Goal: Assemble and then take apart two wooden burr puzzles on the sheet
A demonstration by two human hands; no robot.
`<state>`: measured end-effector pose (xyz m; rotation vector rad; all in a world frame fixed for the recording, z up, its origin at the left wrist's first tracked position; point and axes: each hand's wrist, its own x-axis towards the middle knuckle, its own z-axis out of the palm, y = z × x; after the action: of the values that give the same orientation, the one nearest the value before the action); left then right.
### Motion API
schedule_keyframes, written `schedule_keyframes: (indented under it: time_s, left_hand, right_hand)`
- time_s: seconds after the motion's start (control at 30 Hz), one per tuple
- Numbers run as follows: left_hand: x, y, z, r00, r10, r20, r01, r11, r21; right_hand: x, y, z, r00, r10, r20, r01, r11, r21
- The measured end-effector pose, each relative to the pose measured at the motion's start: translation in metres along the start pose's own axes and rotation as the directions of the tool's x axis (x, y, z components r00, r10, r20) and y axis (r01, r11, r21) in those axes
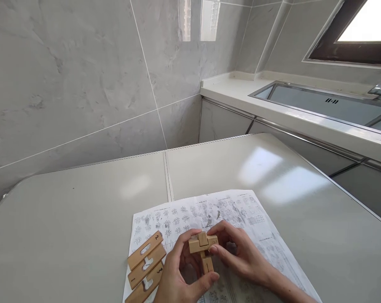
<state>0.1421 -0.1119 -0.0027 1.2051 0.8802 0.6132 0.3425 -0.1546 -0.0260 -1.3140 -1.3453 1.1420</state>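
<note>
Several light wooden puzzle pieces are joined in a cross shape above the printed sheet. My left hand wraps round them from the left, its thumb near the lower piece and a finger at the top. From the right, my right hand pinches the crosspiece between thumb and fingers. Left of my hands lie flat wooden slats with cut-out slots: one marked 2, one marked 1 and one marked 3. My left hand partly covers the lowest slat.
The sheet with small diagrams lies on a pale table with a seam across its top. Behind the table rises a grey tiled wall. A counter with a sink stands to the right, beyond the table's edge.
</note>
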Motion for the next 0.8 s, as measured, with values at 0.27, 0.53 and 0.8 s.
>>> schedule_keyframes:
  time_s: [0.27,0.53,0.8]
  left_hand:
    - [0.000,0.009,0.005,0.999,0.016,-0.041,-0.015,1.000,0.017]
    - [0.000,0.011,0.007,0.998,-0.014,-0.067,0.015,1.000,0.027]
    - [0.001,0.013,0.009,0.993,-0.039,-0.112,0.034,0.998,-0.046]
  right_hand:
    - [0.004,-0.002,0.000,0.998,0.052,0.023,-0.053,0.998,0.026]
    - [0.005,-0.001,0.000,0.999,0.040,-0.005,-0.040,0.999,-0.022]
    - [0.007,0.001,0.001,0.999,0.026,-0.021,-0.027,1.000,-0.005]
